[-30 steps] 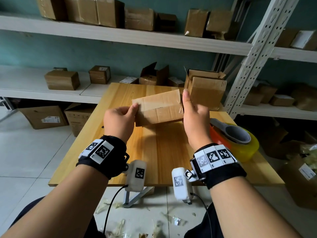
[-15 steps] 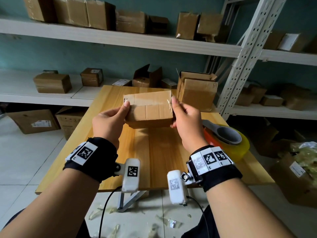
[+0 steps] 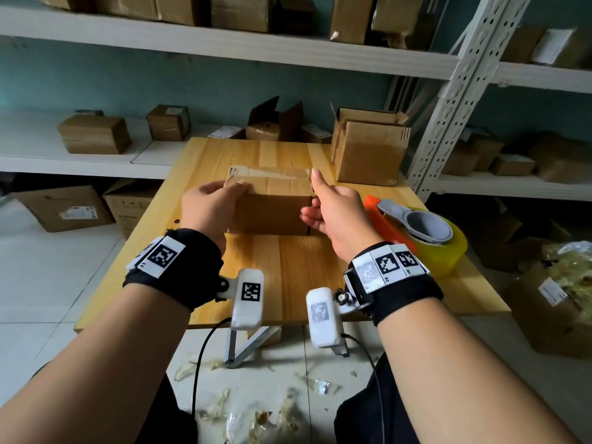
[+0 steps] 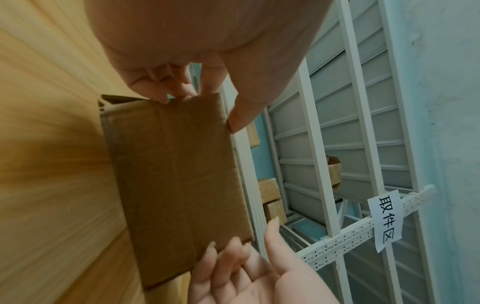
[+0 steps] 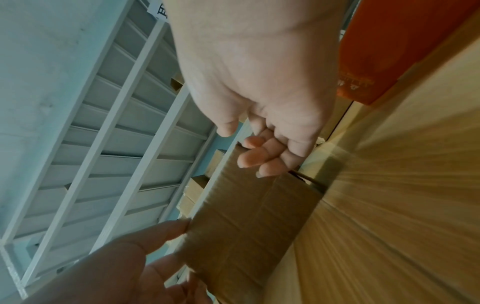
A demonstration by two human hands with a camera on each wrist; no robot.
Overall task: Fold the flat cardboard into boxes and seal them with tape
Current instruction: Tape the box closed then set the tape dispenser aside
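So the small cardboard box (image 3: 270,206) is sitting on the wooden bench (image 3: 288,270), roughly in the middle, with a strip of clear tape (image 3: 272,173) running along its top. Both hands are on it, one at each end. The left hand (image 3: 209,208) is holding the left end: thumb lying on the top edge, fingertips (image 4: 166,96) curling against the end face, so that grip is closed around the corner of the box. The right hand (image 3: 336,213) is holding the right end: thumb sticking straight up past the top corner, the other fingers (image 5: 255,158) curling onto the near face at the edge. From the right wrist view I'm not seeing the thumb actually pressing on the cardboard, so it's more of a cupping grip than a pinch.

Just right of the right hand, a tape dispenser (image 3: 416,225) with an orange body and a yellowish roll is lying on the bench. An open-topped carton (image 3: 368,155) is standing at the far right corner of the bench.
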